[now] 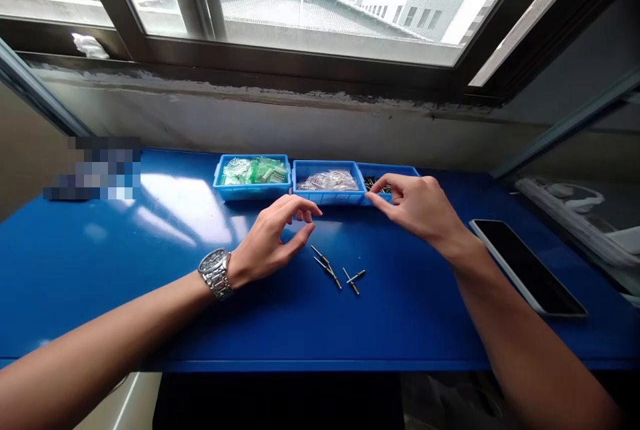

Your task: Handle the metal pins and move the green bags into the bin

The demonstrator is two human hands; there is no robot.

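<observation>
Several small metal rivets (327, 267) lie loose on the blue table (240, 330), some crossing each other. My left hand (277, 233), with a silver watch on its wrist, hovers just above and left of them, thumb and fingers apart and nothing between them. At the front edge of the right blue bin (400, 169) is my right hand (410, 207), its thumb and index finger bent towards each other. Whatever may be between those fingertips is too small to make out. Dark rivets show in that bin, partly hidden behind the hand.
Left of that bin stand a blue bin (327, 201) of clear packets and another (253, 195) with green-edged packets. A phone (527, 267) lies at the right, near clear plastic holding white items (575, 200). A blurred dark object (100, 170) sits at the far left, below the window.
</observation>
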